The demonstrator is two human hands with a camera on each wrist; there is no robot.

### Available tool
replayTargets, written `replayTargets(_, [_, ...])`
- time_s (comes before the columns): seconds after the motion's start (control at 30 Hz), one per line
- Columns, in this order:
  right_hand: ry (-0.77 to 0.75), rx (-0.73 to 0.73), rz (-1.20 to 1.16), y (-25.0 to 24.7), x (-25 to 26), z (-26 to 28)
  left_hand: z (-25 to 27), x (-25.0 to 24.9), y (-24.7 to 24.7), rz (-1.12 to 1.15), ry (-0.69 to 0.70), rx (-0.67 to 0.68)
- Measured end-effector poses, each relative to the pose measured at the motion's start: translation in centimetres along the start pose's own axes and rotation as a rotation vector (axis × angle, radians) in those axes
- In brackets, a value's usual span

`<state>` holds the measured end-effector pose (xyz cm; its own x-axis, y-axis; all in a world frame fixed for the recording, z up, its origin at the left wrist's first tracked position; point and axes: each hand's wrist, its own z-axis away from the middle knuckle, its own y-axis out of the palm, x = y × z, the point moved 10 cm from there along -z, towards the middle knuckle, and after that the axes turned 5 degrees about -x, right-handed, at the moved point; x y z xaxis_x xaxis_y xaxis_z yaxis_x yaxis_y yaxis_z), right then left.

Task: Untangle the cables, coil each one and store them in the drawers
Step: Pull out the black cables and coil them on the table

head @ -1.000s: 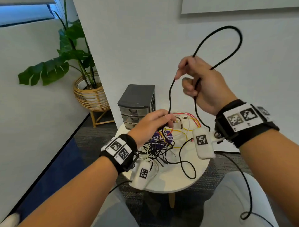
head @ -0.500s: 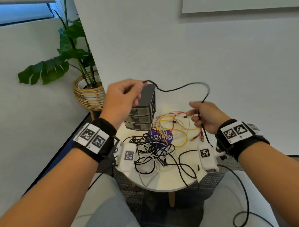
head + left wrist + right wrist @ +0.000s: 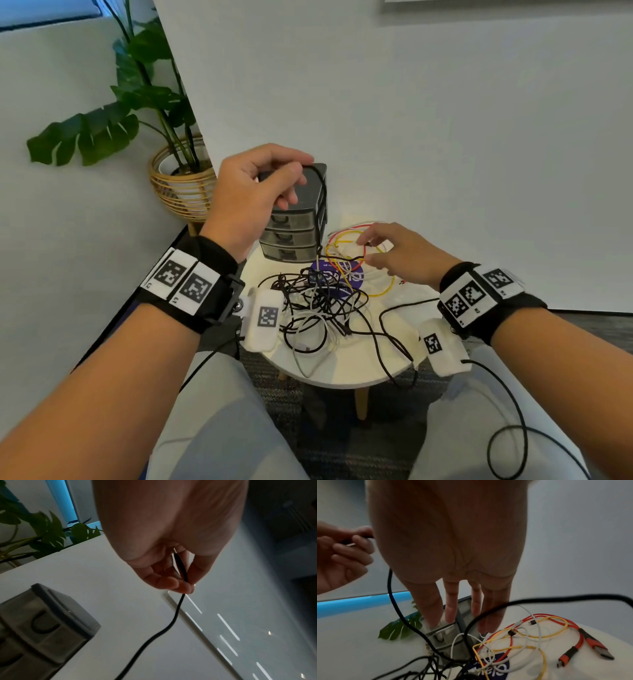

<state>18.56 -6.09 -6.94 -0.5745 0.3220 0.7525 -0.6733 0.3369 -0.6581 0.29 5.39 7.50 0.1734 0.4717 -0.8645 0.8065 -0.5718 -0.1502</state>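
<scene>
Head view shows the left hand (image 3: 260, 192) raised in front of the grey three-drawer plastic organiser (image 3: 296, 226), thumb and fingertips pinched on the plug end of a black braided cable (image 3: 173, 619). A second ago that hand was low in the tangle and the right hand (image 3: 404, 257) held a tall loop of this cable up high; now the loop is gone, the right hand has dropped to just right of the organiser, and its fingers are spread and nearly straight over the cable, gripping nothing. I judge this a change of grip: one end is freed and secured, so coiling can start once the right hand retakes the slack.

From the pinch the black cable falls past the organiser's front and runs into the knot of black and white cables (image 3: 318, 305) lying on the round white table (image 3: 342, 373), in front of the organiser. Red and yellow cables (image 3: 544, 630) lie to the organiser's right.

All three drawers look closed; whether anything is inside cannot be told through the smoky fronts.
</scene>
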Motion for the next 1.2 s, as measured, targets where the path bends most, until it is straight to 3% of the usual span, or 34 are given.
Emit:
replayTargets(0.13, [-0.032, 0.233, 0.254, 3.2, -0.9, 0.9, 1.6, 1.7, 2.2, -0.166, -0.007, 0.159])
replayTargets(0.2, [-0.050, 0.258, 0.299, 3.8, -1.2, 1.3, 2.5, 2.7, 2.6, -0.217, -0.023, 0.185])
replayTargets(0.3, [-0.090, 0.226, 0.342, 3.8, -1.0, 1.7, 2.9, 3.2, 2.0, -0.210, -0.014, 0.130])
replayTargets(0.47, [-0.063, 0.356, 0.540, 5.1, -2.9, 2.2, 1.6, 0.1, 0.5, -0.039, 0.081, -0.029])
replayTargets(0.57, [-0.002, 0.251, 0.409, 3.7, -3.1, 1.2, 0.1, -2.8, -0.2, 0.200, 0.128, -0.064])
replayTargets(0.7, [0.121, 0.203, 0.184, 2.1, -3.7, 0.0, -1.7, -3.5, -0.4, 0.739, -0.063, -0.093])
replayTargets(0.8, [0.170, 0.287, 0.299, 1.9, -4.9, -0.3, -2.2, -1.9, -1.3, 1.038, -0.204, -0.238])
replayTargets(0.9, [0.209, 0.294, 0.348, 0.1, -6.1, -0.9, -1.5, 1.9, -1.1, 0.871, -0.440, -0.255])
replayTargets(1.03, [0.273, 0.335, 0.154, -0.9, -5.6, -1.0, 2.7, 7.9, 2.2, 0.525, -0.786, -0.016])
replayTargets(1.2, [0.092, 0.174, 0.113, 0.5, -2.0, -2.8, 6.5, 11.8, 4.6, 0.246, -0.882, 0.251])
